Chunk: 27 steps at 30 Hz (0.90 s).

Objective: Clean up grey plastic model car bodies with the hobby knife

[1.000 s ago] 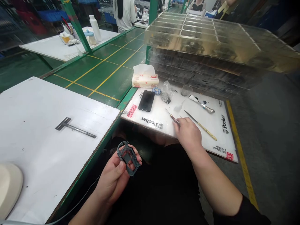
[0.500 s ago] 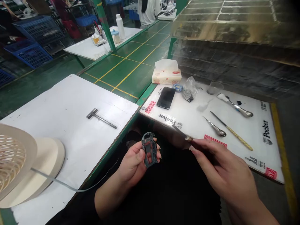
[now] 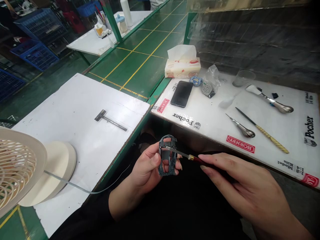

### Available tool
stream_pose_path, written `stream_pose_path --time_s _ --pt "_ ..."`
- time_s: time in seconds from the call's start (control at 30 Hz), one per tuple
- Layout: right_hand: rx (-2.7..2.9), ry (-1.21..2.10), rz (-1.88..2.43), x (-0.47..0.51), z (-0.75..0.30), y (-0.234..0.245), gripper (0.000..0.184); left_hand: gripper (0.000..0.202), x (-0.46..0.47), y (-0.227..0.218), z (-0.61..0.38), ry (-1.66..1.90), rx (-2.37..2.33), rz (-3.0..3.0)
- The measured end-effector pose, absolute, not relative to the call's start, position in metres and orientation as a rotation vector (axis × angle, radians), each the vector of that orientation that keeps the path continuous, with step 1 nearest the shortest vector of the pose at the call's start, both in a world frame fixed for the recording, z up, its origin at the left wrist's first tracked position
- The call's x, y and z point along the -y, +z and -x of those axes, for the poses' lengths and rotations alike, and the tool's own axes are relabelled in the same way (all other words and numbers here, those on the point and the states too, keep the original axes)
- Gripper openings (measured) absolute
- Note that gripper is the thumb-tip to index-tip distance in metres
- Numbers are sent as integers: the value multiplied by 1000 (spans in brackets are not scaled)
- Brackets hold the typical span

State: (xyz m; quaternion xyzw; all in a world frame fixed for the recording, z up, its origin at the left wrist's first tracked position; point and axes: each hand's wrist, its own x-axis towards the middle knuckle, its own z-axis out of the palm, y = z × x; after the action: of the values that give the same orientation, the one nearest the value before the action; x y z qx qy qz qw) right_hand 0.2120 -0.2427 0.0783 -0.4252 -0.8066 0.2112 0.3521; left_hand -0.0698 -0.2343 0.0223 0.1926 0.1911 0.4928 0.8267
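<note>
Two bare hands meet low in the view, above a dark lap. The left hand [image 3: 147, 163] is curled closed, with thumb and fingers clamped on a dark grey plastic frame [image 3: 162, 159]. This openwork frame has a cut-out centre and sits just left of the middle of the view. Its long axis runs roughly from 12 to 6 o'clock, with the rounded end pointing to 12.

The right hand [image 3: 246, 190], at 4 o'clock from the frame, has its fingers together on a red-handled pointed tool [image 3: 196, 159]. The tool has a brass collar, and its thin metal shaft points toward 9 o'clock, tilted slightly upward. Its tip touches the upper part of the frame.

From 12 to 3 o'clock, a white Pocher mat [image 3: 215, 125] lies on the counter. On it are a black smartphone [image 3: 182, 94], a clear plastic bag [image 3: 211, 80], and a glass cup [image 3: 243, 78]. A steel spoon-ended tool [image 3: 243, 130] lies beside a file with a twisted yellow handle [image 3: 265, 133], and a white-handled steel tool [image 3: 271, 101] lies farther back. A tissue box [image 3: 182, 66] stands just beyond the mat.

At 10 o'clock, a T-shaped metal tool [image 3: 110, 120] lies on a white board [image 3: 75, 100]. At 9 o'clock stands a cream desk fan [image 3: 15, 170].
</note>
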Motion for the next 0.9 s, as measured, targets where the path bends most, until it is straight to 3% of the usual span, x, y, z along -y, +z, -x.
stream_pose_path --time_s 0.43,0.9 --pt "2070 656 1111 240 -206 79 23 49 241 26 71 1066 -482 -510" --pt "2141 714 1096 232 -209 85 30 43 239 36 71 1029 -568 -601"
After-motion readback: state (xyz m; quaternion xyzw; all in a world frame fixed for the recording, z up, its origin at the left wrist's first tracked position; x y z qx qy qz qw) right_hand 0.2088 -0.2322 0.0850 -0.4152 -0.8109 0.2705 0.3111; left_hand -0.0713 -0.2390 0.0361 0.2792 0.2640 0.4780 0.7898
